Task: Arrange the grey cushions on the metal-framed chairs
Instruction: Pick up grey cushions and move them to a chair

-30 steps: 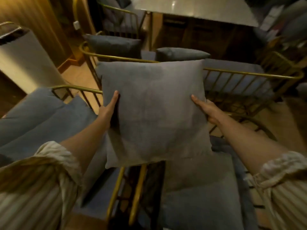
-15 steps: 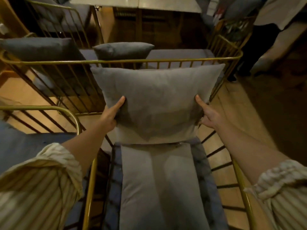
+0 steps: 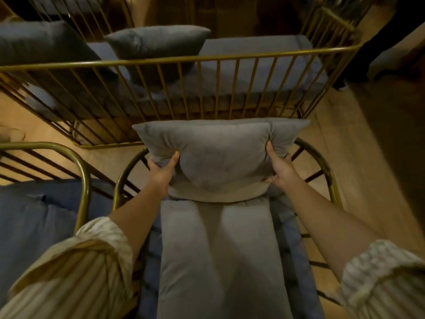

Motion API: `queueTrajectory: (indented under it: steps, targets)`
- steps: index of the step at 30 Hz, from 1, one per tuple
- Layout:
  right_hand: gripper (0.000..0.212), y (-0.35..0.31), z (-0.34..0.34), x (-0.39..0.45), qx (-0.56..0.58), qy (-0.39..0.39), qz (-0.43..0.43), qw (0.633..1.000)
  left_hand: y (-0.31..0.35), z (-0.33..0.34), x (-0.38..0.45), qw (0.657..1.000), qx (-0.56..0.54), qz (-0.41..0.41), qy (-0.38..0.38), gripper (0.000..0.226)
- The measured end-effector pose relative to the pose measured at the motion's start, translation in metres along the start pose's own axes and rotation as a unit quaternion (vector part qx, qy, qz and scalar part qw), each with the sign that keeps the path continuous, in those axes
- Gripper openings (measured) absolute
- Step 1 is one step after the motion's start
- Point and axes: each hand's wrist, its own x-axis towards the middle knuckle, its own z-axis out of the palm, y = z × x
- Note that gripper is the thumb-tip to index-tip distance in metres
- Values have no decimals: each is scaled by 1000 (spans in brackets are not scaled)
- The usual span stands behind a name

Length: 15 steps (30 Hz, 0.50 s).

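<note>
Right below me, my striped sleeves (image 3: 76,268) frame the long grey seat pad (image 3: 218,256) of the chair, which runs away from me between the brass rails (image 3: 326,171). A second ago I held the cushion (image 3: 213,157) up in the air, flat toward me; half a second ago I had swung over this chair and was lowering it. Now its bottom edge rests on the far end of the seat pad and it stands propped at the curved back of the chair. I judge this one nearly placed, with only a push back and a plumping left before I let go.

My left hand (image 3: 163,173) is closed on the cushion's lower left part, thumb in front and pressed into the fabric, fingers hidden behind. My right hand (image 3: 279,168) pinches the right side the same way, bunching the cover into folds near that corner. The cushion sits between my two hands, touching both.

Beyond it stands a bench with a brass barred back (image 3: 184,88). A small grey pillow (image 3: 158,41) and a larger one (image 3: 39,42) already lie there, well apart from my hands.
</note>
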Motion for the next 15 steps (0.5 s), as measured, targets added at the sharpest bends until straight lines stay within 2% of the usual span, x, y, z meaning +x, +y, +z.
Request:
queueTrajectory:
  steps: [3,7,8,9,11,12,15]
  targets:
    - [108,-1,1,3,-16,13,9,1000,1,7,-3,1000,-2,2,21,100]
    - [106,4,-4,-15,-10,7,2,1000,0,-12,-14,1000,0,1,-15,106]
    - [106,8,-3,-23,-11,6,3,1000,-1,-16,-18,1000,12,10,-9,102]
    - [106,12,-1,-30,-17,11,6,1000,-1,-19,-24,999,29,23,8,88]
    - [107,24,4,-45,-43,14,7,999,0,-30,-40,994,84,57,47,41]
    - [105,29,9,-53,-59,15,8,998,-1,-37,-48,989,115,69,54,31]
    - [96,51,27,-67,-143,12,-6,990,-2,-63,-70,977,180,85,72,47]
